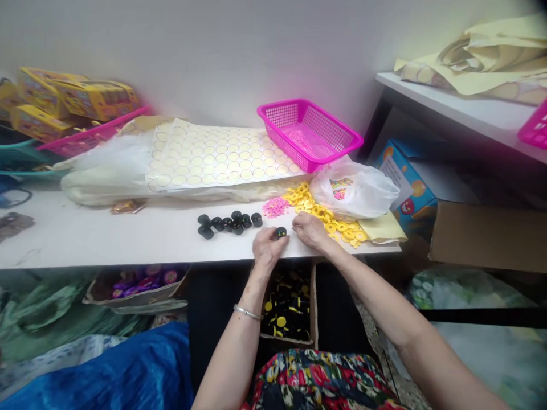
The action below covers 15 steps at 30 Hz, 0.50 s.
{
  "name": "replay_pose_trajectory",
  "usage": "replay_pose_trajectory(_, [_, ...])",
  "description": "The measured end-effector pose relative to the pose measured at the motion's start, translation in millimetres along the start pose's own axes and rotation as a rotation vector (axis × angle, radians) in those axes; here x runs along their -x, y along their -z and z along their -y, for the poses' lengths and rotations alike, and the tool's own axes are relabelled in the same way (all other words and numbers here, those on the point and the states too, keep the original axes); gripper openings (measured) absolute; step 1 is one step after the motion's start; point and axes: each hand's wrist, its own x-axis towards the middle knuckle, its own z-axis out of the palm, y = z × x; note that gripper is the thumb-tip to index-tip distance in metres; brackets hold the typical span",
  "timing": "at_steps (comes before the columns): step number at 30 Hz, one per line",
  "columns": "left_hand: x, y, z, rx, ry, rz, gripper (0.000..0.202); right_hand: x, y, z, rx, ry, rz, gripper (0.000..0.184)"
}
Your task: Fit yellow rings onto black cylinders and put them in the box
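My left hand (267, 246) is closed around a small black cylinder (281, 232), held upright at the table's front edge with a few tiny coloured bits showing in its top. Just to the right, my right hand (310, 230) has its fingers drawn together; whatever is between the fingertips is too small to make out. A group of similar black cylinders (227, 224) stands and lies to the left of my hands. Behind my hands is a little heap of pink bits (276, 207). Yellow plastic rings (342, 226) spread beside and behind my right hand.
A white plastic bag (363, 191) with coloured bits sits behind the rings. Sticker sheets (213, 154) and a pink basket (310, 134) lie farther back. Below the table edge, a cardboard box (314, 307) holds black and yellow pieces. An open carton (487, 236) stands at the right.
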Motion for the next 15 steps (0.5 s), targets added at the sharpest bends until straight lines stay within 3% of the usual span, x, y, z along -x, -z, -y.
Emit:
replay_pose_trajectory(4, [-2,-6.6,1,0.063,0.060,0.029,0.037,-37,-16,15,0.119,-0.114,0.018,0.026])
replay_pose_trajectory(8, [0,-6.1,5,0.101,0.014,0.044,0.037,-57,-27,17,0.148,-0.195,0.009,0.030])
replay_pose_trajectory(15, [2,-6.2,3,0.074,-0.069,0.029,0.032,-52,-18,8,0.081,-0.085,0.015,0.024])
